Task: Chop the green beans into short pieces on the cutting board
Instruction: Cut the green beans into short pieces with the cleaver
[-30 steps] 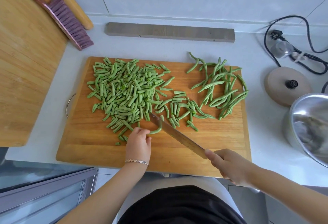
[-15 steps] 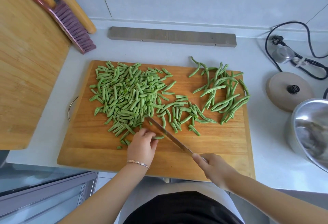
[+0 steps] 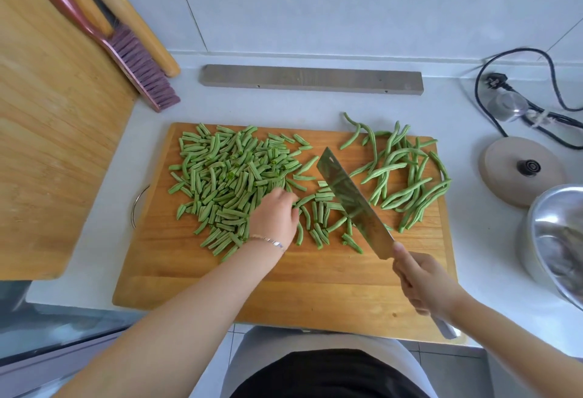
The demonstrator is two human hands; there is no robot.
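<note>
A person's left hand [image 3: 276,216] rests on cut pieces [image 3: 227,176] mid-board, fingers bent down; whether they pinch anything cannot be told. The right hand [image 3: 422,284] grips a lifted cleaver [image 3: 353,202]. Whole green beans [image 3: 407,176] lie by the right edge of the cutting board [image 3: 315,284]; bunching them square to the blade should give even lengths.

Bright, even daylight; soft shadows, wide-angle bending at edges.
</note>
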